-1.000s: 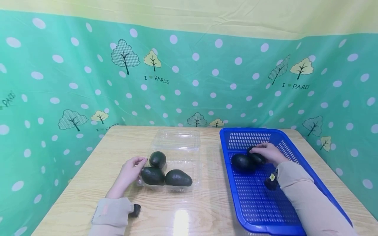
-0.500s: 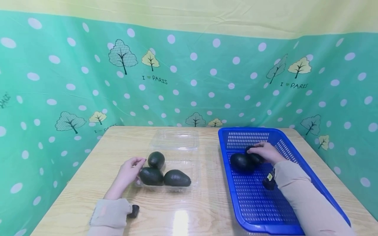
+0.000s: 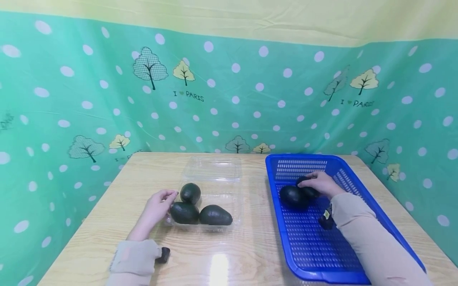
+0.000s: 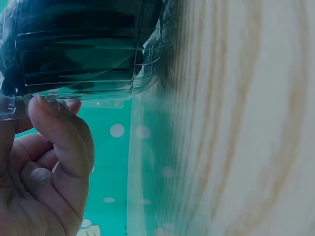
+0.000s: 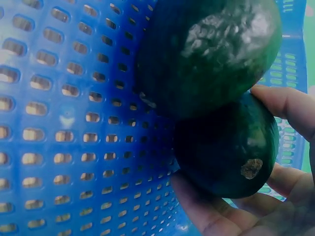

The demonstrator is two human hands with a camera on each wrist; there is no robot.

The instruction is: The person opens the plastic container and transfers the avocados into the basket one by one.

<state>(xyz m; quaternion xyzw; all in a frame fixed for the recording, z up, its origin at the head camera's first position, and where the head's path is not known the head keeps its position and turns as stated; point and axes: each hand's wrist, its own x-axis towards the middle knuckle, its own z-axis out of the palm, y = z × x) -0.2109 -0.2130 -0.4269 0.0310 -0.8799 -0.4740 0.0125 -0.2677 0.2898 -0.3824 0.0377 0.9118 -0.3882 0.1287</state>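
In the head view, three dark avocados [image 3: 216, 215] sit in the base of a clear plastic clamshell box [image 3: 234, 200]. My left hand [image 3: 156, 207] pinches the near-left rim of that box, with thumb and fingers at its edge in the left wrist view [image 4: 51, 162]. Inside the blue basket [image 3: 282, 238] lie two more avocados, side by side and touching. My right hand [image 3: 323, 184] grips the farther-right avocado [image 5: 221, 147], its fingers wrapped around the fruit. The other avocado [image 5: 211, 49] rests against it on the basket floor.
The open lid [image 3: 212, 169] of the box lies flat behind its base. All stands on a light wooden table [image 3: 250, 254]. A green dotted curtain [image 3: 222, 99] closes off the back and sides. The basket's raised walls surround my right hand.
The view shifts slightly with the head. Both hands stay where they were, the left at the box rim and the right on the avocado.
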